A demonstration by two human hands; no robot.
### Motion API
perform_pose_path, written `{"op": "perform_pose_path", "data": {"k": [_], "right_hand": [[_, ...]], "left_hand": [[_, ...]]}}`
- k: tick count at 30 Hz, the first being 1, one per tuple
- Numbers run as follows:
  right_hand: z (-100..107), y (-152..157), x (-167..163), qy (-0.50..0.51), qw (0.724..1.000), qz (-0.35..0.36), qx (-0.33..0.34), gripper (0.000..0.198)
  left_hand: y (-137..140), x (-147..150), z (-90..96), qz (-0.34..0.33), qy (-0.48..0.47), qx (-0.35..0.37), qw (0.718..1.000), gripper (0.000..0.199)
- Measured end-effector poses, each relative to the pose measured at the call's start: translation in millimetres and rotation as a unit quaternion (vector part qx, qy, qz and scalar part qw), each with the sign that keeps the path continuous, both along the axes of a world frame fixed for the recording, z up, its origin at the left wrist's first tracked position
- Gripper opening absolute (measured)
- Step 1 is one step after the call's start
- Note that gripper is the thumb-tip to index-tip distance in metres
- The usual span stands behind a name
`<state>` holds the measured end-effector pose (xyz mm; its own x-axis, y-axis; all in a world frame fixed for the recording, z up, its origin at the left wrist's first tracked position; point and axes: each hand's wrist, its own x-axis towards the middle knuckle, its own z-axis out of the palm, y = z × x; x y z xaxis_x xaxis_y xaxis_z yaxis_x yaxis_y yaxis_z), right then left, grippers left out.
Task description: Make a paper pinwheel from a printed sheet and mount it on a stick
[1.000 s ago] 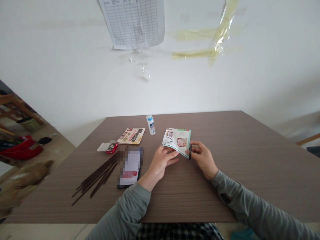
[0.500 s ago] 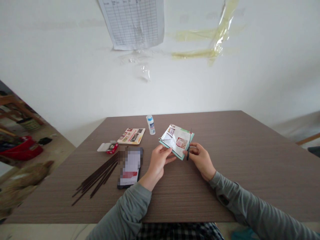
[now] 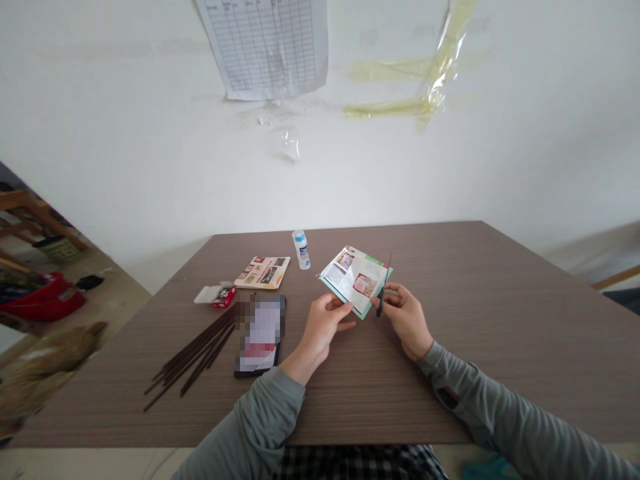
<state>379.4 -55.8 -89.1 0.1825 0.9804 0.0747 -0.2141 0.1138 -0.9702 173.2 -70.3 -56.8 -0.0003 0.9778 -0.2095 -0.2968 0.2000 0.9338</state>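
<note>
The left hand's (image 3: 323, 327) fingers pinch the printed paper (image 3: 354, 279) at its one o'clock, presumably steadying it against the scissors (image 3: 383, 297), gripped by the right hand (image 3: 406, 321) at the paper's four o'clock (a phone (image 3: 260, 333) lies left, at nine).

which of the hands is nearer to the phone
Left. The left hand is just to the right of the phone, holding the paper; the right hand is farther to the right, at the paper's right edge with the scissors.
</note>
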Motion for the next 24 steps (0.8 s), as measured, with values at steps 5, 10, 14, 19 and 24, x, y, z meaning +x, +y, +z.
{"op": "perform_pose_path", "data": {"k": [5, 10, 14, 19, 24], "right_hand": [[3, -1, -1, 0.01, 1.0, 0.002, 0.01, 0.075], [4, -3, -2, 0.006, 1.0, 0.011, 0.008, 0.075], [3, -3, -3, 0.009, 1.0, 0.012, 0.009, 0.076], [1, -2, -1, -0.001, 1.0, 0.01, -0.017, 0.075], [3, -4, 4, -0.038, 0.998, 0.033, -0.033, 0.068]], "left_hand": [[1, 1, 0.5, -0.009, 0.023, -0.01, 1.0, 0.025], [3, 0, 1.4, 0.015, 0.023, 0.0, 1.0, 0.027], [2, -1, 2.5, 0.02, 0.018, 0.003, 1.0, 0.028], [2, -3, 5.7, 0.035, 0.018, 0.016, 0.999, 0.029], [7, -10, 9.4, 0.07, 0.006, 0.028, 0.997, 0.031]]}}
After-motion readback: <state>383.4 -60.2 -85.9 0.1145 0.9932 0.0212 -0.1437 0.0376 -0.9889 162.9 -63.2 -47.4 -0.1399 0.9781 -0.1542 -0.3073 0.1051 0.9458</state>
